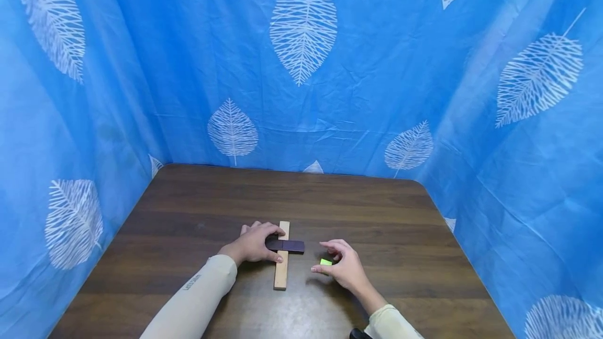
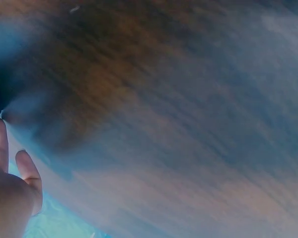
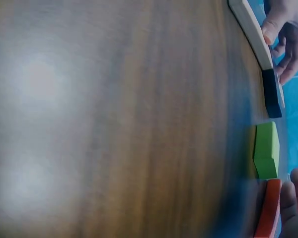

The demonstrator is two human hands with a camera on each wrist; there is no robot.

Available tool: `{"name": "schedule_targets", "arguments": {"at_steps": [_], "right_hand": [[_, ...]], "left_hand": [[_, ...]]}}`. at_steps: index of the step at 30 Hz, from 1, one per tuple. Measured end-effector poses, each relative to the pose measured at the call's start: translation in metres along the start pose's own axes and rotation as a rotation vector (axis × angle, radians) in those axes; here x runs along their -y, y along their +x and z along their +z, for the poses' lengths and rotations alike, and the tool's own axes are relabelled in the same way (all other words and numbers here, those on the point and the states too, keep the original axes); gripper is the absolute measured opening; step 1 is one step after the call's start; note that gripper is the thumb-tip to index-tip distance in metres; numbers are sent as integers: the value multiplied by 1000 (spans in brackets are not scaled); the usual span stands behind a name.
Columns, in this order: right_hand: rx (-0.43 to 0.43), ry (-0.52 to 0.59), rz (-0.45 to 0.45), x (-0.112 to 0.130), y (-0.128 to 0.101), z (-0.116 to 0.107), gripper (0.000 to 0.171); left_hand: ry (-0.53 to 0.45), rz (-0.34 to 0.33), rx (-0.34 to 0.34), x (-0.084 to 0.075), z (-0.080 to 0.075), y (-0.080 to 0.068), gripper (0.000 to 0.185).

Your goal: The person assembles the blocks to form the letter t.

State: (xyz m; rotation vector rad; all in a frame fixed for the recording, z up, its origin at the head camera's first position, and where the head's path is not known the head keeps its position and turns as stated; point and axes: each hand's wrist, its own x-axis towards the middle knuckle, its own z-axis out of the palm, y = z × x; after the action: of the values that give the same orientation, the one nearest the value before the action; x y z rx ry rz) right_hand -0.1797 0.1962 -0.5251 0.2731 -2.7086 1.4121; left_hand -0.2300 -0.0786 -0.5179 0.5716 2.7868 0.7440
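My left hand [image 1: 254, 244] is over a pale wooden strip [image 1: 281, 276], its thumb and index finger spread apart around a dark block [image 1: 293, 246] that lies across the strip. The thumb tip touches or nearly touches the strip. To the right, my right hand [image 1: 346, 268] curves around a small green block [image 1: 326, 262], with a gap between thumb and fingers. In the right wrist view, a red block [image 3: 269, 210] stands beside the green block [image 3: 265, 148], close to the fingers [image 3: 288, 198]; the head view hides it. Only part of the left hand [image 2: 15, 188] appears in the left wrist view.
The brown wooden table [image 1: 212, 192] has rounded far corners. Blue curtains [image 1: 188, 67] with white leaf prints hang behind it and along both sides.
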Motion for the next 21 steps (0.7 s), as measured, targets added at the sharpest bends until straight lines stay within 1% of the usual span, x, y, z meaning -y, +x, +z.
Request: {"name": "schedule_targets", "arguments": {"at_steps": [6, 14, 18, 21], "right_hand": [[41, -1, 64, -6, -10, 0, 64], [18, 99, 150, -14, -15, 0, 59], [20, 83, 175, -17, -16, 0, 55], [17, 26, 153, -17, -16, 1, 52]], "left_hand": [[-34, -26, -2, -2, 0, -2, 63], [-48, -63, 19, -1, 1, -2, 61], [-34, -58, 26, -2, 1, 0, 61], [-39, -49, 31, -4, -1, 0, 61]]}}
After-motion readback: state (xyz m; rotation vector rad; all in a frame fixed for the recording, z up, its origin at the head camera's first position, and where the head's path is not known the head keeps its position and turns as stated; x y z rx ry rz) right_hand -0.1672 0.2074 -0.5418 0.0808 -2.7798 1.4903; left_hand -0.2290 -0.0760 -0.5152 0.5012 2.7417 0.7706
